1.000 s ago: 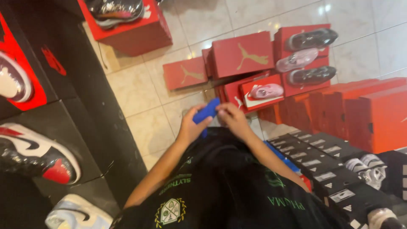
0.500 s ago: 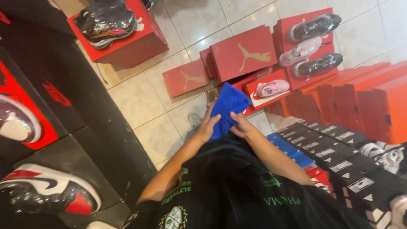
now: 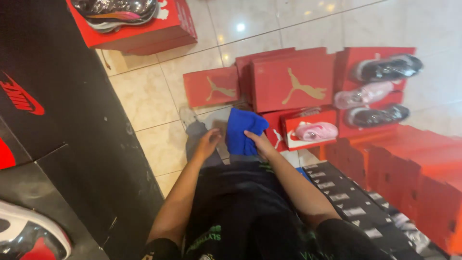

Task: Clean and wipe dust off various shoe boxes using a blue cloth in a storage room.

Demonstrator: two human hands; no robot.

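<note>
1 head-worn view, looking steeply down, close over the person's torso, tiled floor beyond

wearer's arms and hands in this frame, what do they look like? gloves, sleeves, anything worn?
Both arms are bare from the short sleeves down. The left hand and right hand are ungloved; no watch, ring or band is visible. The black T-shirt has short sleeves and green printed lettering near its lower front.

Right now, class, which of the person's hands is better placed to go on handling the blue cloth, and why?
The right hand: it already grips the blue cloth, while the left hand rests open beside it.
</note>
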